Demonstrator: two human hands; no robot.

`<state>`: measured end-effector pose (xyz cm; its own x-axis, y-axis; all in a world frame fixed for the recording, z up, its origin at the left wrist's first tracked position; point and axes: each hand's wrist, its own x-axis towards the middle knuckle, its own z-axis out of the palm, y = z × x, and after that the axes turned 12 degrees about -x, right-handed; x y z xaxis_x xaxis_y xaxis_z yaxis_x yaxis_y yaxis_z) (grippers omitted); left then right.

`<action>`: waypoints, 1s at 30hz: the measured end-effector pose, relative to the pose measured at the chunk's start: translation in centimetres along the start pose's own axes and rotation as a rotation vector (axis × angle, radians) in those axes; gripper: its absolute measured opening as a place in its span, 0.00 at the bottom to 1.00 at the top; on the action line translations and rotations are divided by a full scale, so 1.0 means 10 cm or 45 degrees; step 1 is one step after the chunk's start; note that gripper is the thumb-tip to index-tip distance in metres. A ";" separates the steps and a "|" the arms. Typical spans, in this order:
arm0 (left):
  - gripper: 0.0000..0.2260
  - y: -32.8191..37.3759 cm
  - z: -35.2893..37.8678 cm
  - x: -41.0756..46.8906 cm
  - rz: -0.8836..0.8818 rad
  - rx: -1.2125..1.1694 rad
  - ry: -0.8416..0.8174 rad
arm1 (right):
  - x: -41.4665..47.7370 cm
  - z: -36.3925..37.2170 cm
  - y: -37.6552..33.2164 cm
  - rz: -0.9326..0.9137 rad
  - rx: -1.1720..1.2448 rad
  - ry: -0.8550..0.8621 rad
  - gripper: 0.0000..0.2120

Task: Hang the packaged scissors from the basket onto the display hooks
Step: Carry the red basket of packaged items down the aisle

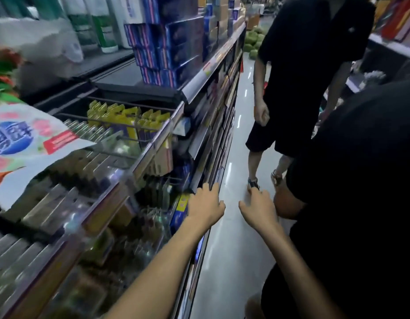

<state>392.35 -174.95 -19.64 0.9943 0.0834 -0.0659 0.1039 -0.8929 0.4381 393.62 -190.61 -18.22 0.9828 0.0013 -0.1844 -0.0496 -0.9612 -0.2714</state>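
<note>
Head view: both hands out front, holding nothing. Left hand [205, 203] has fingers loosely spread, close to the shelf front [203, 137]; contact unclear. Right hand [259, 208] has fingers relaxed, slightly curled, over the aisle floor [234, 238]. Basket and packaged scissors not in frame. Packs on the display hooks [130, 127] are too blurred to identify. Likely a fetch step: find the basket, pinch one pack by its card top, line the hang hole with the hook tip, slide back. Mind the bystander [303, 77]. Text: white bag [27, 143] has a blue round logo, characters unreadable. Blue boxes [174, 42] are also unreadable.
</note>
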 end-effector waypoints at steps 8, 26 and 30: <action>0.22 0.18 0.33 1.09 0.037 0.037 -0.109 | 0.69 -0.04 0.02 0.165 0.098 0.026 0.24; 0.25 0.75 1.00 3.84 0.325 0.183 -0.372 | 2.85 -0.10 0.57 0.593 0.133 -0.078 0.24; 0.26 0.85 1.10 4.44 0.346 0.174 -0.383 | 3.47 -0.21 0.83 0.611 0.177 -0.067 0.26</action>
<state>437.12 -183.74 -28.68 0.9322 -0.2778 -0.2318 -0.1852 -0.9168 0.3538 427.72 -199.11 -24.93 0.8331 -0.4148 -0.3660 -0.5209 -0.8109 -0.2667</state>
